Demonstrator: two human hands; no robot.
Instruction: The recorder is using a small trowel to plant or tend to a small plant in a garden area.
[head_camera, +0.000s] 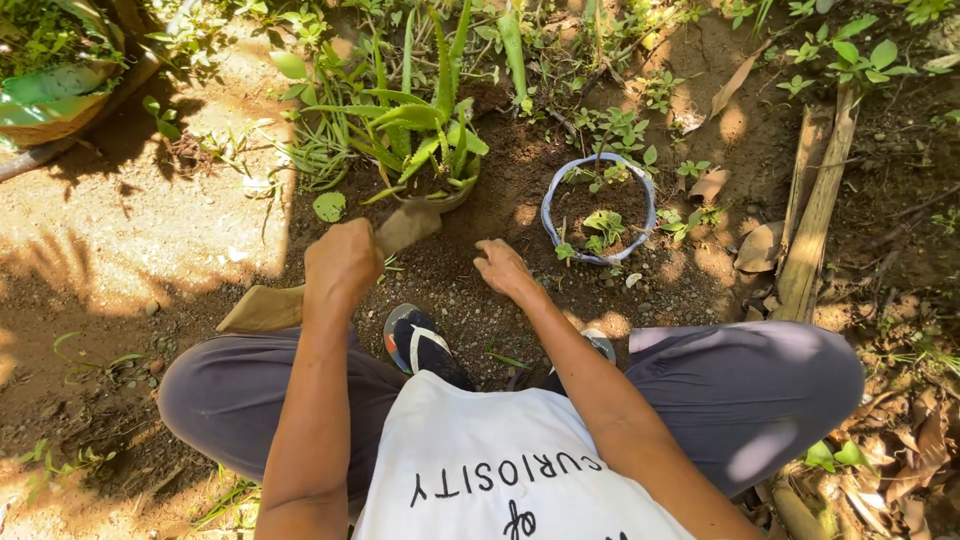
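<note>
Left hand (342, 262) grips the trowel (405, 228) closed; right hand (503, 268), open on soil (470, 300), risks a strike near the aloe pot (430, 150).

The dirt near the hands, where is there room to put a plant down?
Bare soil lies between the left hand holding the trowel and the right hand, below the aloe pot. The sandy ground left is open. Weeds crowd around the bag pot.

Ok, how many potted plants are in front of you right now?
2: the aloe pot just beyond the left hand, and the white grow bag beyond the right hand. More may sit outside the view.
</note>
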